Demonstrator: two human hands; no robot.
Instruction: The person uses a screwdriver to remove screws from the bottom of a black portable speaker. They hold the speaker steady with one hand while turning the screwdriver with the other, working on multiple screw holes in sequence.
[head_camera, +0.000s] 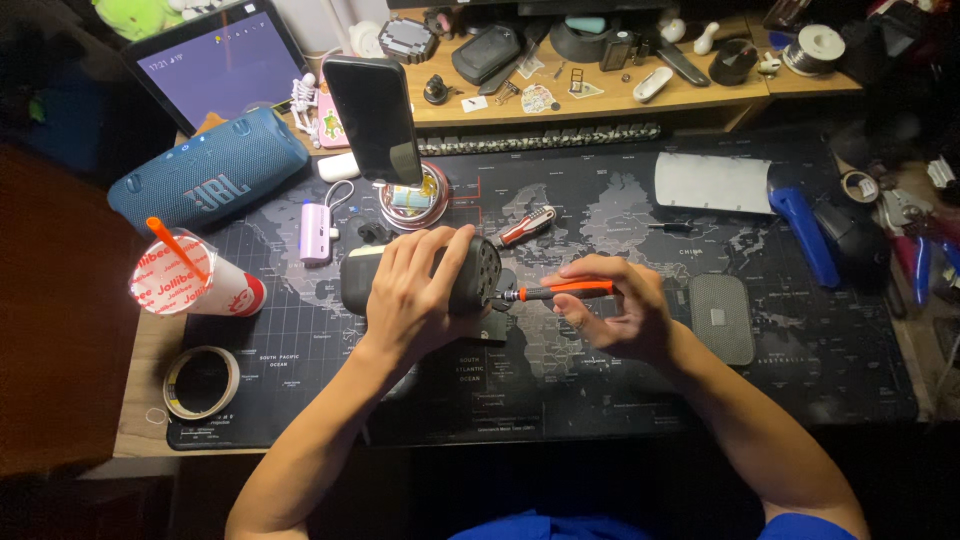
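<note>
My left hand (415, 290) wraps over a black cylindrical device (480, 275) lying on its side on the dark map-printed desk mat (600, 380). Its round end with several holes faces right. My right hand (620, 310) pinches an orange-and-black screwdriver (560, 291) held level, its tip touching the device's end face. A second screwdriver with a red-and-white handle (525, 226) lies just behind the device.
A blue cylindrical speaker (215, 170), a lidded cup with an orange straw (190, 280) and a tape roll (201, 381) sit at the left. A phone on a stand (372, 115) and a tablet (215, 60) stand behind. A grey pad (720, 318), white sheet (712, 183) and blue tool (805, 232) lie at the right.
</note>
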